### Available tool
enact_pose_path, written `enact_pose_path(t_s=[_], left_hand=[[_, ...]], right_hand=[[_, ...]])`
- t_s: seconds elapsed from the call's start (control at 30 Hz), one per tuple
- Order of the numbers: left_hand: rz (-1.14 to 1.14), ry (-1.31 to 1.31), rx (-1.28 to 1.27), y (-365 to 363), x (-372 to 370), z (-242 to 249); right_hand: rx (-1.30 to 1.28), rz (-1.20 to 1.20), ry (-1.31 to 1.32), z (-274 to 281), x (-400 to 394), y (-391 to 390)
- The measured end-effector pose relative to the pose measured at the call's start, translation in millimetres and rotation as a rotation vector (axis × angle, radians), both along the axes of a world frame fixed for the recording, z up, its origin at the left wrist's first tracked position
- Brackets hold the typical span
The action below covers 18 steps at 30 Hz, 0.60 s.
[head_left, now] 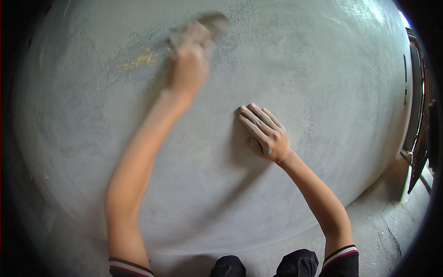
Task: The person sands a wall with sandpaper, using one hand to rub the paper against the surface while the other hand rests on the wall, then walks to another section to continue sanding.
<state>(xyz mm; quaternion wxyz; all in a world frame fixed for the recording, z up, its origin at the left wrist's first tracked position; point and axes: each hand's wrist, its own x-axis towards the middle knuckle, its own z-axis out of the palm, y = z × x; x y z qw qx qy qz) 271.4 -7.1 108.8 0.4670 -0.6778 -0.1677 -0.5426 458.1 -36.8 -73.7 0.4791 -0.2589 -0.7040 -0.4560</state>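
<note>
A large, rounded grey surface (194, 194) with a dusty, scuffed finish spreads before me. My left hand (191, 51) is high on it, smeared by motion, its fingers closed on a flat grey-brown sanding pad (215, 22); blur hides the pad's exact kind. Lower and to the right, my right hand (265, 134) rests on the same surface with fingers stretched out and side by side. Pale dust coats those fingers, and I see nothing held in them. Beside the left hand, a yellow worn patch (138, 60) shows through the grey.
Dark slatted metal frames (417, 115) stand past the surface's right edge. Below lies a cracked concrete floor (380, 226). My knees in dark trousers (297, 264) show at the bottom edge. Shadows of both arms fall across the grey surface.
</note>
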Motion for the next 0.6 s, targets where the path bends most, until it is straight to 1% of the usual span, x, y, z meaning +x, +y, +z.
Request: enact_pose_path(t_s=[0.03, 0.07, 0.1, 0.13, 0.2, 0.23, 0.3, 0.33, 0.4, 0.43, 0.5, 0.53, 0.57, 0.6], left_hand=[[0.005, -0.002, -0.008, -1.1, -2.1, -23.4], [0.026, 0.23, -0.019, -3.7, -5.8, -47.0], [0.043, 0.458, -0.03, -5.7, -7.6, -58.4], [0.029, 0.517, 0.06, -0.9, -12.5, -40.1], [0.443, 0.389, 0.457, 2.4, -20.9, 17.7], [0.435, 0.39, 0.436, 5.7, -21.5, 32.2], [0.012, 0.007, 0.165, 0.9, -16.1, 63.6], [0.114, -0.098, -0.455, -35.4, 0.6, 42.1], [0.156, 0.418, 0.185, -1.3, -8.4, -8.1], [0.159, 0.425, 0.195, -6.4, -12.4, -16.1], [0.026, 0.536, 0.018, -12.1, -20.0, -28.8], [0.038, 0.448, 0.142, -1.5, -16.2, -10.5], [0.033, 0.441, 0.148, -13.9, -7.4, 13.8], [0.13, 0.139, -0.315, -43.0, 2.4, 37.5]], right_hand=[[-0.008, 0.005, -0.002, -0.7, 0.2, -2.6], [-0.033, 0.02, 0.005, 1.0, 0.0, -4.8], [-0.057, 0.03, 0.009, 1.8, 0.2, -5.9], [-0.064, 0.031, -0.007, 0.8, 0.1, -5.4], [-0.023, -0.009, -0.018, 0.3, 1.4, -2.0], [-0.044, -0.013, -0.02, -4.6, 0.6, -2.9], [0.001, 0.017, -0.015, 0.2, 1.2, 0.7], [0.002, 0.013, -0.016, 1.0, 1.7, -0.2], [-0.027, 0.032, -0.012, 1.0, 1.4, -2.2], [-0.018, 0.034, -0.005, 2.3, 1.9, -2.3], [-0.025, 0.03, -0.018, 0.8, 2.0, -2.7], [-0.016, 0.025, -0.024, 2.6, 3.0, -1.1], [0.001, 0.008, -0.028, 3.6, 3.9, 0.6], [0.003, 0.001, -0.035, 0.4, 3.3, 0.7]])
